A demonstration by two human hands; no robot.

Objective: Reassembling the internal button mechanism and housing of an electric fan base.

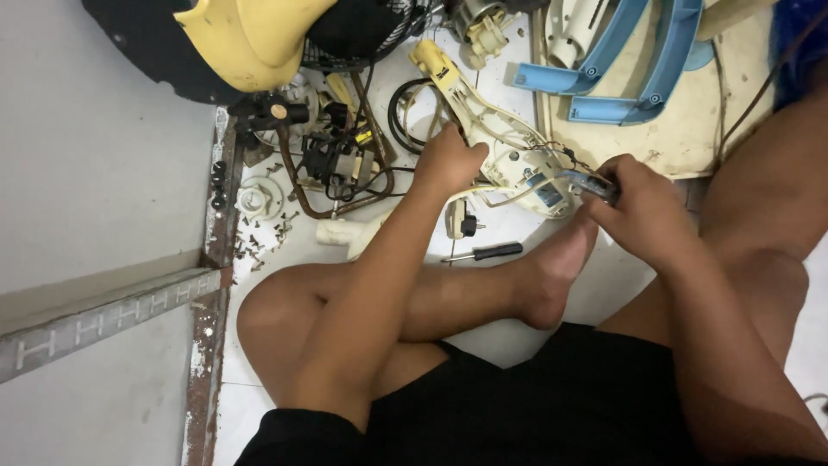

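I sit cross-legged on the floor (595, 285) with a cream plastic housing (509, 155) in front of my shins, its long neck running up and away from me. My left hand (448, 160) presses down on the neck of the housing, fingers curled over its edge in a firm grip, which I judge pins the piece so it does not slide on the tile. My right hand (642, 203) is clenched around a small dark tool (599, 185) whose tip points left at the wider end of the housing, where a blue part (548, 194) and thin wires (561, 154) sit; what kind of tool it is I cannot tell. My bare foot (556, 267) rests just below that end, near enough to act as a stop. A black-handled screwdriver (483, 253) lies on the floor between my left forearm and the foot, within easy reach, and a white plug (460, 220) lies just above it. To the left, small screws (259, 237) are scattered beside a white round cap (256, 198) and a tangle of dark metal parts (332, 155), all kept apart from the piece I hold. Further off stand a yellow shell (246, 39) over a black grille (362, 30), and two pale blue curved pieces (630, 65) lie on a cream board (690, 138) to my right.
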